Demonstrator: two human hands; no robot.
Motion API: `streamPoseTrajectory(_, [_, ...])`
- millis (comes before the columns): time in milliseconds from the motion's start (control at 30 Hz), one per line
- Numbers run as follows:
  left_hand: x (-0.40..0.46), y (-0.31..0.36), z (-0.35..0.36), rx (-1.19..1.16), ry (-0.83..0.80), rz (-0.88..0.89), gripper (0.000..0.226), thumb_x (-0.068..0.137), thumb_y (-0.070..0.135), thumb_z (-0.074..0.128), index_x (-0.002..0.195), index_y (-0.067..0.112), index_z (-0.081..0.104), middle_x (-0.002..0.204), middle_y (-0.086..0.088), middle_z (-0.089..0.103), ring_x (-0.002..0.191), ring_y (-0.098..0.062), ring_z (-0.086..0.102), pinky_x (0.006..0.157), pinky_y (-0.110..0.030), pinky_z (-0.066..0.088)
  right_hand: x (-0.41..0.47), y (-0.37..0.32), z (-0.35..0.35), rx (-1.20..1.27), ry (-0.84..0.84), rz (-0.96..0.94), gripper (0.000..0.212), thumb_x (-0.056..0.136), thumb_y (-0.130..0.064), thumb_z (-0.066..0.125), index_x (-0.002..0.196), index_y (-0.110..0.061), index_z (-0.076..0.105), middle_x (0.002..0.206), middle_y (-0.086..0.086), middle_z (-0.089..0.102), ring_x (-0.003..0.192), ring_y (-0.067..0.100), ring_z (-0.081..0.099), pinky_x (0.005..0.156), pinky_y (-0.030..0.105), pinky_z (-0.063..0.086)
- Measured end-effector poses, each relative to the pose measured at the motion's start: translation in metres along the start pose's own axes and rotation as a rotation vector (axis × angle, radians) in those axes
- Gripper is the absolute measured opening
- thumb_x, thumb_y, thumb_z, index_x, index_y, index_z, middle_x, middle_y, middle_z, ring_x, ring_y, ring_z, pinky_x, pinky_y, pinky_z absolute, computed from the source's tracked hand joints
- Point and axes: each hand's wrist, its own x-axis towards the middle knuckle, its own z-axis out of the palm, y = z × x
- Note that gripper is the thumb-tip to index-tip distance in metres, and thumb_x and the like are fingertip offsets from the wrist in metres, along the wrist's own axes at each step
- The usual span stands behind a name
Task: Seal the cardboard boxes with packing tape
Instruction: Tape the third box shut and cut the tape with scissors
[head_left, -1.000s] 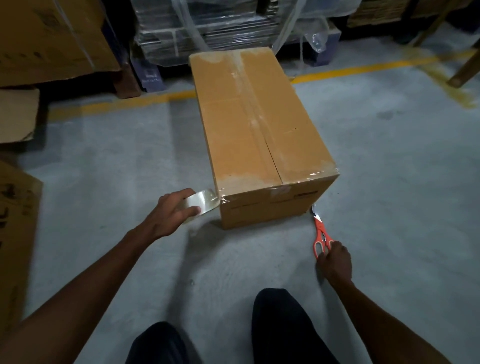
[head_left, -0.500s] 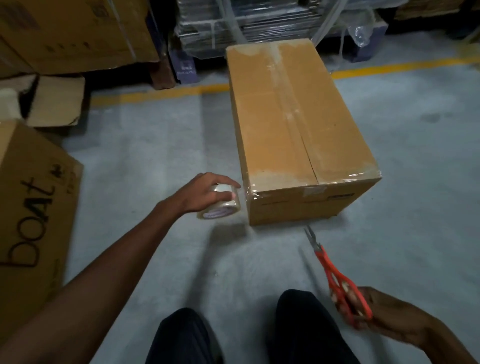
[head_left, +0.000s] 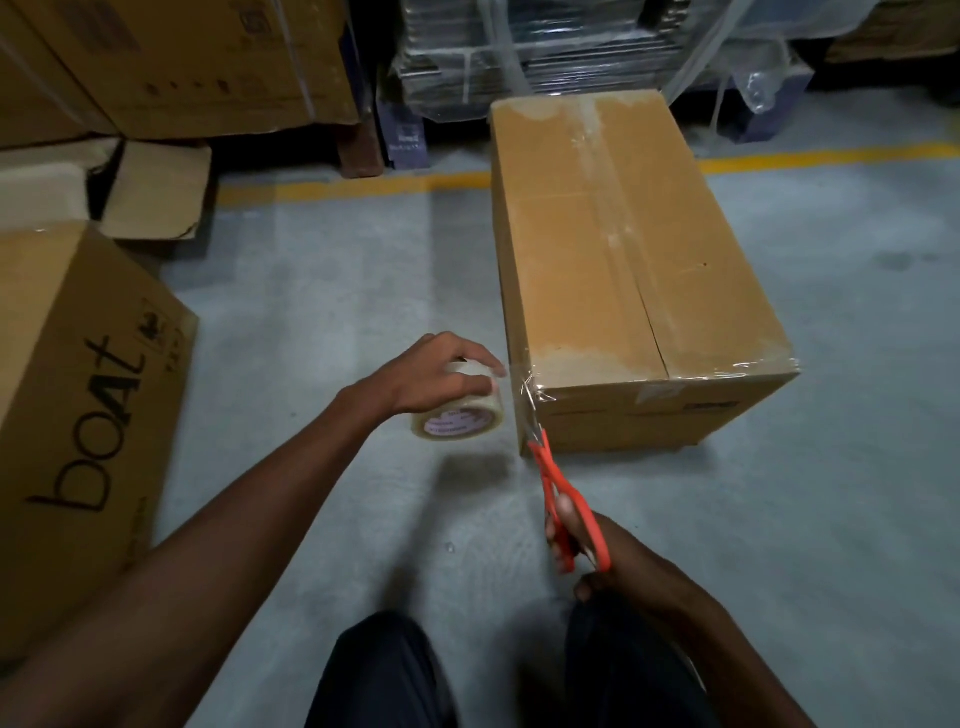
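Gripping clear tape roll (head_left: 460, 413), left hand (head_left: 434, 376); right hand (head_left: 618, 558) holds orange scissors (head_left: 563, 499) at taped cardboard box (head_left: 634, 270). "boat" carton (head_left: 78, 415) left, wrapped pallet (head_left: 545, 47) behind.

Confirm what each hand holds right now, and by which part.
Left hand grips the tape roll from above, around its outer rim. Right hand holds the orange scissors by the handle loops, blades at the box corner.

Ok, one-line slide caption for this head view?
Left hand holds tape roll beside box; right hand brings scissors to the tape.
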Motion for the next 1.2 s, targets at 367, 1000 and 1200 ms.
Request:
streamPoseTrajectory(367, [0.003,-0.005,0.002,-0.156,-0.001,-0.016,0.020,0.082,0.038,0.065,0.101,0.035,0.073,0.113,0.013,0.072,0.110,-0.005,0.065,0.107,-0.040,0.046,0.034,-0.008,0.009,-0.112,0.152,-0.133,0.081,0.070,-0.085,0.056,0.095,-0.008,0.064,0.077,-0.003,0.062,0.069,0.008,0.063,0.061,0.025,0.049])
streamPoseTrajectory(1000, [-0.002,-0.025,0.004,-0.150,-0.076,-0.101,0.014,0.095,0.021,0.071,0.087,0.032,0.076,0.097,0.013,0.076,0.099,-0.012,0.070,0.094,-0.037,0.052,0.057,0.021,0.023,-0.176,0.257,-0.158,0.042,0.085,-0.053,0.074,0.075,-0.016,0.057,0.059,-0.009,0.060,0.057,0.005,0.055,0.057,0.021,0.045])
streamPoseTrajectory(1200, [-0.037,-0.074,-0.006,-0.022,0.056,-0.309,0.014,0.089,0.031,0.070,0.077,0.039,0.072,0.098,0.013,0.074,0.100,-0.014,0.069,0.100,-0.039,0.052,0.094,0.068,0.029,-0.441,0.307,0.045,0.053,0.085,-0.071,0.063,0.085,-0.018,0.059,0.080,-0.002,0.060,0.072,0.008,0.060,0.067,0.021,0.046])
